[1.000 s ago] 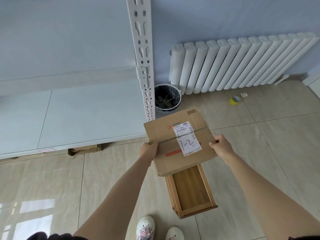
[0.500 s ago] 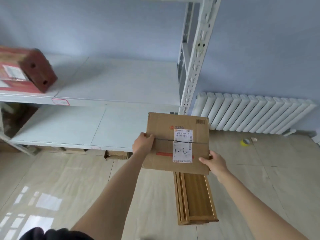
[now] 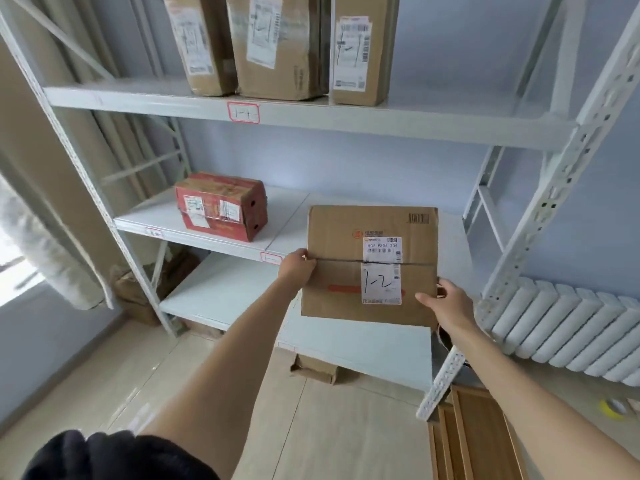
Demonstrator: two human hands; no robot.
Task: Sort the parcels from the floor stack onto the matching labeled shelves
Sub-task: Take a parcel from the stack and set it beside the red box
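Note:
I hold a flat brown cardboard parcel [image 3: 341,271] with a white label marked "1-2" in front of the white shelf rack. My left hand [image 3: 297,266] grips its left edge and my right hand [image 3: 446,304] grips its lower right corner. The parcel hangs level with the middle shelf [image 3: 287,216], at that shelf's front right part. A red and brown box [image 3: 221,206] sits on the left of that shelf. The top shelf [image 3: 311,114] carries a tag reading "1-1" and three upright brown parcels [image 3: 277,46].
The rack's right upright [image 3: 540,216] stands just right of the parcel. A white radiator [image 3: 575,330] lines the wall at right. A wooden tray [image 3: 478,438] and a yellow tape roll [image 3: 611,408] lie on the tiled floor. Cardboard scraps [image 3: 313,368] sit under the bottom shelf.
My view has risen from the floor to the rack. The parcel has gone up and forward from above the wooden tray to the middle shelf's level, both hands still on it.

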